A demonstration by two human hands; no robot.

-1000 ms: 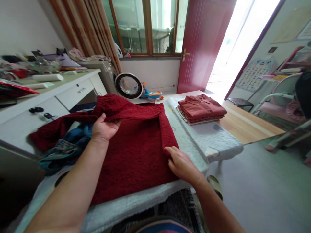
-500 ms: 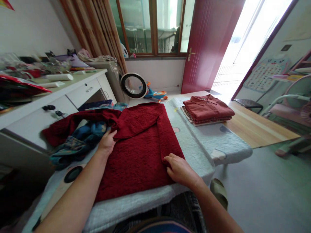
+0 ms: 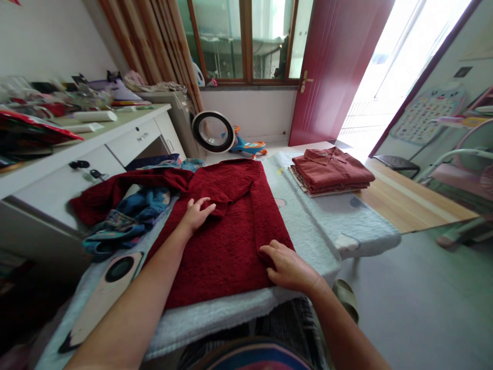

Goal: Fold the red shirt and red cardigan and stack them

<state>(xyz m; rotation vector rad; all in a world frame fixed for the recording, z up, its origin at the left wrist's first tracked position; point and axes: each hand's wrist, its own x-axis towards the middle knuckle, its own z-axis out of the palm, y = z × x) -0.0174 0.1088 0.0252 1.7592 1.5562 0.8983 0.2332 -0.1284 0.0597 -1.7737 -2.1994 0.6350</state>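
Note:
A dark red long-sleeved top lies spread on the pale blue quilted cover, its right sleeve folded in along the body. Its other sleeve stretches left over a bunched blue patterned garment. My left hand rests on the upper left of the top, beside a gathered fold, fingers apart. At the lower right edge, my right hand has its fingers curled and pinched on the folded cloth. The fabric right under both sets of fingertips is hidden.
A folded stack of clothes, a rust-red collared shirt uppermost, sits on the covered table to the right. A cluttered white desk stands at left. Behind are a washing machine's open round door and a blue-orange toy.
My left hand has moved right and up from the top's left edge onto its body, and its fingers have spread. My right hand stays at the lower right edge.

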